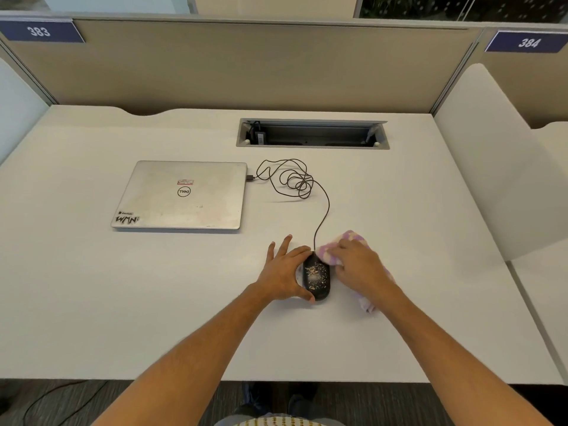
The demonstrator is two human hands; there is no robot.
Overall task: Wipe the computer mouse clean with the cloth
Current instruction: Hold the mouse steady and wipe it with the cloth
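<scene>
White desk (399,241), cable tray (312,133) recessed near its far edge. Closed silver laptop (181,195) lies flat at left-centre; a dark cable (295,179) runs coiled from its right side to the black, speckled mouse (316,279) near the front. Purple-and-white cloth (347,238) rests just right of the mouse, touching it.

The black corded computer mouse (316,279) lies on the white desk (123,302); the closed silver laptop (181,195) at its ten o'clock, the purple-and-white checked cloth (344,242) touching at two o'clock, the grey metal cable tray (312,133) at twelve.
</scene>
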